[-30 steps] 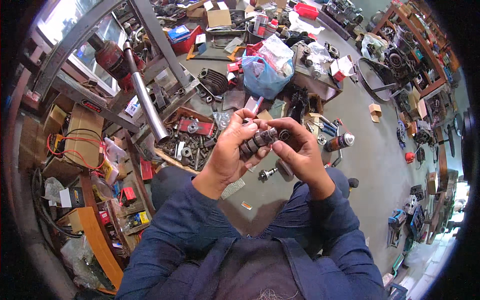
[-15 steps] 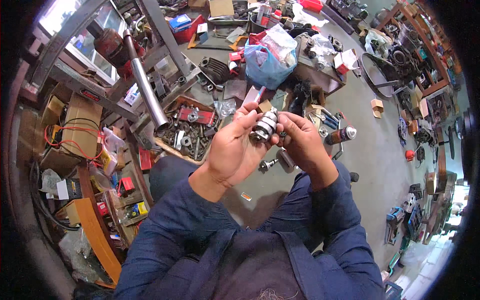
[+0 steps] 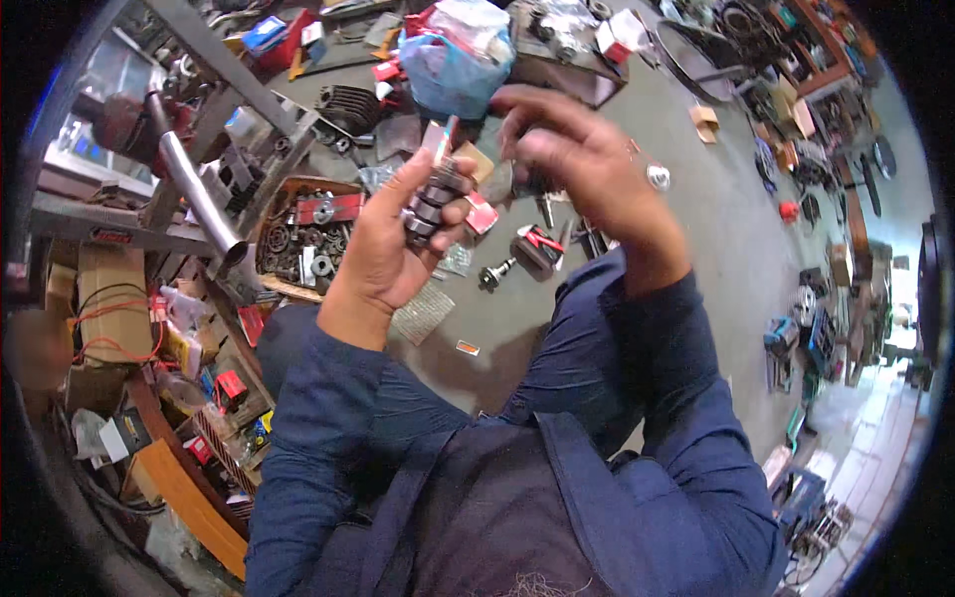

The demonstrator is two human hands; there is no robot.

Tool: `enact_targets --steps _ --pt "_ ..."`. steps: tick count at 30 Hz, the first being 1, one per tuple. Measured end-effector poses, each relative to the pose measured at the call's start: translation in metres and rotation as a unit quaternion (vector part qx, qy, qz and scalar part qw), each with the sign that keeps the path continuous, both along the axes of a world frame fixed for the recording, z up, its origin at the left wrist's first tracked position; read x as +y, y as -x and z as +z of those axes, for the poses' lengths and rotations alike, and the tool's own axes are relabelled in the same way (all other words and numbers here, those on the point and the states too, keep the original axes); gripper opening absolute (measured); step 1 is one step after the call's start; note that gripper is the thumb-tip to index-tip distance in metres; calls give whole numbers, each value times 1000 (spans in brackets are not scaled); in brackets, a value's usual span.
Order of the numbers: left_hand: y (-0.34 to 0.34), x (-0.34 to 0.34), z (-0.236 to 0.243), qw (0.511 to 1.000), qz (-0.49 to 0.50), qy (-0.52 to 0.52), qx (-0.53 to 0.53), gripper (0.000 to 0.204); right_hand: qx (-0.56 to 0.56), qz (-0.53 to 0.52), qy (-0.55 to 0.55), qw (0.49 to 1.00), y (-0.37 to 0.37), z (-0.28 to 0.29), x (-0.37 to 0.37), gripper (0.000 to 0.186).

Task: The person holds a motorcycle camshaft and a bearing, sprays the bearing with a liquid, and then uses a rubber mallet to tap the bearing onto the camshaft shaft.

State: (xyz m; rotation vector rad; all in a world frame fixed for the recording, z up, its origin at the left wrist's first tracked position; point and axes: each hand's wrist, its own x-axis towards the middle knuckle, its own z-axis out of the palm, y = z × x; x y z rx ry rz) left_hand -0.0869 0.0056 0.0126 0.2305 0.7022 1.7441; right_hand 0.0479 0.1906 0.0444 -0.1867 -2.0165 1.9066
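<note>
My left hand [image 3: 383, 234] grips a short, shiny metal camshaft [image 3: 430, 207] with dark bands, held upright between the thumb and curled fingers. Raised off to its right, my right hand [image 3: 602, 174] is blurred by motion; its fingers look bent but apart, and nothing shows in them. Below, on the floor between my knees, lies a second, smaller camshaft-like metal part [image 3: 494, 274]. Close beside it sits a small dark box with red and white print [image 3: 538, 249]. A red and white carton [image 3: 481, 213] shows just past my left fingertips.
A wooden tray [image 3: 288, 285] of loose metal parts stands left of my left hand. Ahead is a blue plastic bag [image 3: 448, 85]. A steel frame with a shiny pipe [image 3: 204, 199] rises at the left. Cardboard boxes [image 3: 119, 298] crowd the left edge; machine parts line the right.
My right hand has let go of the camshaft and lifted away to the right. The left hand keeps the camshaft, now more upright. The view has shifted, so the surroundings appear further left.
</note>
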Motion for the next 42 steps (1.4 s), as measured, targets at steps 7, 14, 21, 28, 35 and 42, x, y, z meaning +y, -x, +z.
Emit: enact_targets --steps 7,14,21,28,35,42 --pt "20 -9 -5 997 3 -55 -60 39 -20 -117 7 993 -69 47 85 40" --pt "25 -13 -35 995 66 -13 68 35 -135 -213 47 967 -114 -44 99 24" --pt "7 -3 -36 995 58 51 62 26 -333 -265 -107 899 -181 -235 101 43" --pt "9 -15 -36 979 44 77 182 31 -443 -80 -392 802 -129 -324 49 78" --pt "9 -18 -46 975 46 134 169 28 -299 -360 -206 859 -129 -292 83 61" --pt "18 -15 -44 970 80 162 162 27 -319 -217 -318 866 -126 -307 70 65"
